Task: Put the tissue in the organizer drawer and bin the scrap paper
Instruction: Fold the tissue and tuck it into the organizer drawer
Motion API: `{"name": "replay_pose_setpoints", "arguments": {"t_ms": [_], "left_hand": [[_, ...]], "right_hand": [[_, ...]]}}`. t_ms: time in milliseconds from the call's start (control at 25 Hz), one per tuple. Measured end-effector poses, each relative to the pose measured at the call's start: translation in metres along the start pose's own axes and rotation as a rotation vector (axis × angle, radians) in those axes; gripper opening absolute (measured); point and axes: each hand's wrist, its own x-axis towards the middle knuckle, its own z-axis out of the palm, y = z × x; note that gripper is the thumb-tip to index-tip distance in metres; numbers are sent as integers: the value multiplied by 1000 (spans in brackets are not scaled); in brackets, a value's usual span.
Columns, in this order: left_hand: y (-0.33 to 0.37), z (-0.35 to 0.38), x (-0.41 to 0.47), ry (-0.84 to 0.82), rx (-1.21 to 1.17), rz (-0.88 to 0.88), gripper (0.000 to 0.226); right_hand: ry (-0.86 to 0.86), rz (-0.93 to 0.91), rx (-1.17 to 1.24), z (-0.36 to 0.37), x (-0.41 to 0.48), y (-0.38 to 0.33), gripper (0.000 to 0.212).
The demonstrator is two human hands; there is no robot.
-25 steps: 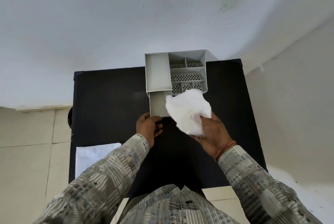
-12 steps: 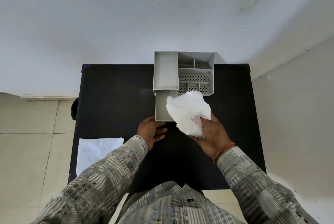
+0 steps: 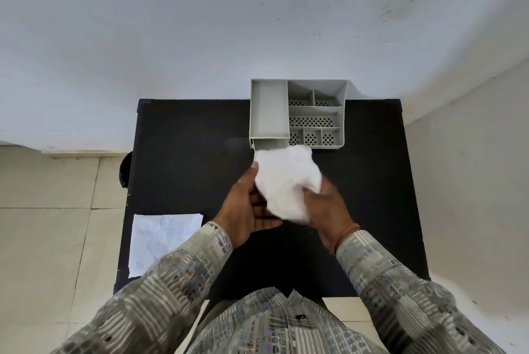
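We hold a crumpled white tissue between 2 hands above the black table. Our right hand is closed on its lower right part, fingers curled into the folds; our left hand lies half open against its left edge, thumb up along the side, palm under the bottom. The tissue hangs just in front of the grey organizer at the table's far edge and covers most of the pulled-out drawer, so we cannot tell what the drawer holds. Organizer top: 1 long tray on the left, 6 smaller compartments with perforated floors on the right, all showing bare floors. A sheet of scrap paper with faint blue marks lies flat at the table's near left corner, well apart from the hands.
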Motion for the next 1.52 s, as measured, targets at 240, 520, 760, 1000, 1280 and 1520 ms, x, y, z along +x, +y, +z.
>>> {"name": "replay_pose_setpoints", "arguments": {"t_ms": [240, 520, 760, 1000, 1280, 1520], "left_hand": [[0, -8, -5, 262, 650, 400, 47], [4, 8, 30, 369, 959, 542, 50], [11, 19, 52, 501, 1170, 631, 80], [4, 5, 72, 513, 1460, 726, 82], [13, 9, 81, 588, 1710, 781, 58], [5, 9, 91, 538, 2025, 802, 52]], "right_hand": [[-150, 93, -485, -2, -2, -2, 44], [-18, -235, -863, -3, 38, -11, 54], [-57, -328, -1094, 9, 71, -9, 65], [-66, -409, -1180, 5, 79, 15, 40], [-186, -120, -1521, 17, 72, 20, 48], [-158, -527, -1142, 46, 60, 0, 58]]}}
